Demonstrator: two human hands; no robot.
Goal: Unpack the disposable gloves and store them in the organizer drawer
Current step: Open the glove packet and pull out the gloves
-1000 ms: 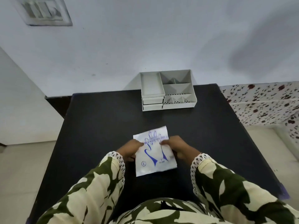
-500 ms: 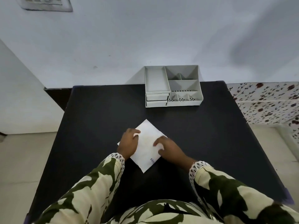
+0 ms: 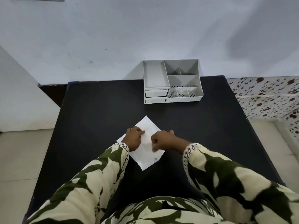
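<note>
A white glove packet lies flat on the black table, turned diamond-wise with its plain side up. My left hand rests on its left part, fingers curled and pinching the paper near the middle. My right hand presses on its right part, fingers bent down onto the packet. The grey organizer stands at the table's far edge against the wall, with two shut drawers at its front left and open compartments on top.
A pale wall runs behind the table. A speckled tiled ledge sits to the right and a white surface to the left. My camouflage-patterned sleeves fill the bottom of the view.
The packet was flipped from printed side up to plain side up and rotated into a diamond. Both hands now sit closer together on top of it.
</note>
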